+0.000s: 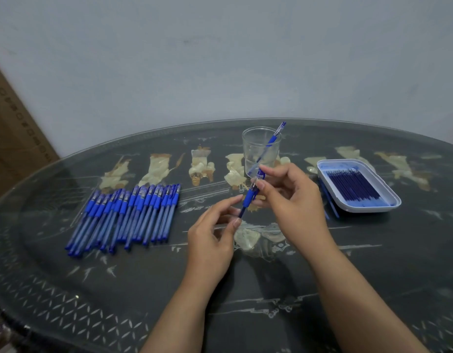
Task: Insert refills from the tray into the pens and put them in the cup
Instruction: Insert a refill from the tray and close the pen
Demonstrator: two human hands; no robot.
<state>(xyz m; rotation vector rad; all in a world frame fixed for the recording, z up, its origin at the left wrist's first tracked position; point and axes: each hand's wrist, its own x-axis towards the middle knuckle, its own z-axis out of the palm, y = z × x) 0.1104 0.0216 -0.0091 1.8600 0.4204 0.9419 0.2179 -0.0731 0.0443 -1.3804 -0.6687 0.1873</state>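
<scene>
My right hand [294, 200] pinches a blue pen [249, 197] by its clear barrel, holding it tilted above the table in front of the cup. A dark blue refill [242, 212] sticks out below the pen's blue grip, and my left hand [212, 235] pinches that lower end between thumb and forefinger. The clear cup [261, 151] stands upright behind the hands with one capped pen [273, 138] leaning in it. A white tray [358, 186] of several dark blue refills lies at the right. A row of several blue pens [126, 215] lies at the left.
The table [245, 289] is a dark oval with a glass top and pale inlaid figures. Two loose blue sticks [331, 203] lie just left of the tray. A brown cardboard box [14, 133] leans at the far left against a grey wall.
</scene>
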